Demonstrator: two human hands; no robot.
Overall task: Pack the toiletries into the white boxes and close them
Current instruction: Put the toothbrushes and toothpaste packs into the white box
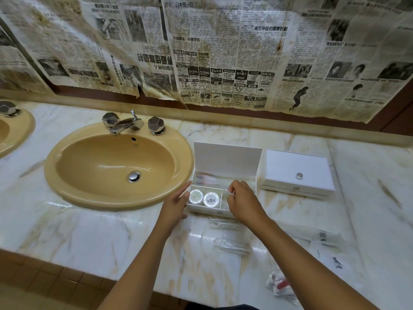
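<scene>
Marble, pale with brown veins, is forming the counter point(93, 233) where the person is working. Nearest to the person, at the counter's front edge on the right, a clear packet with something red inside point(280, 286) is lying, and I cannot tell exactly what it is. A little farther in, several clear plastic packets point(230, 242) are lying flat, and on the right of them two white sachets with a dark emblem point(324, 237) are resting.

Behind the packets the open white box point(223, 189) is standing, its lid point(226, 158) raised upright at the back. Two round white tins point(203, 198) are sitting side by side in its front left compartment. The left hand point(176, 201) is resting with straight, relaxed fingers against the left side of the box. The right hand point(242, 199) is hovering over the front right compartment, its fingers pinching a small clear packet point(231, 193) that is hard to see.

To the right of this box, the closed white box point(297, 173) with a small silver knob is sitting. To the left, the tan sink point(67, 175) with chrome taps point(125, 124) is lying in the counter. Old newspaper sheets point(223, 52) are covering the wall behind.
</scene>
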